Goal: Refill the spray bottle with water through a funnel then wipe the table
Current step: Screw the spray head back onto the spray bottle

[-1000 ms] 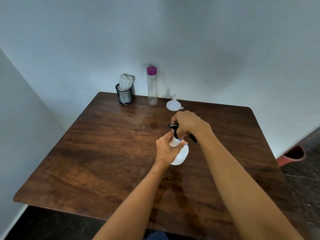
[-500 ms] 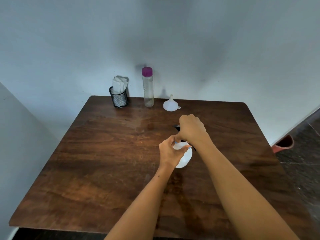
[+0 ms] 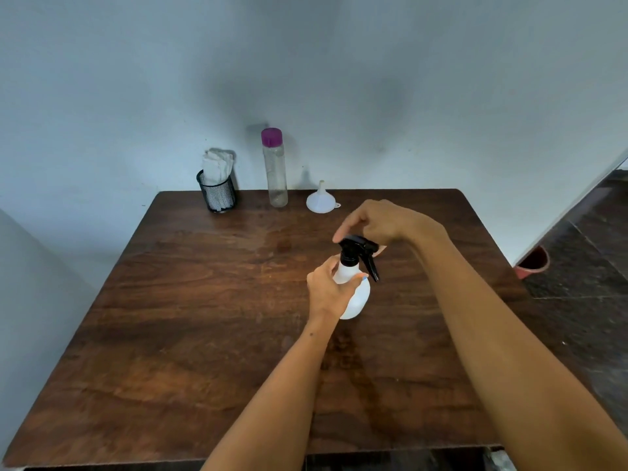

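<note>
Your right hand [image 3: 377,223] has lifted, fingertips loose on the black spray head [image 3: 356,248]; your left hand [image 3: 331,290] clamps the spray bottle [image 3: 356,297] mid-table; twist carelessly and it tips

Pale blue wall [image 3: 373,79] behind dark wooden table [image 3: 204,317], dark tiled floor [image 3: 584,266] at right

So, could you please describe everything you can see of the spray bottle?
The spray bottle has a rounded, translucent white plastic body and a black trigger head, still on. It stands upright near the middle of the wooden table. The left hand wraps its neck and shoulder; the right hand rests fingers on the head's top. Its contents cannot be made out.
</note>
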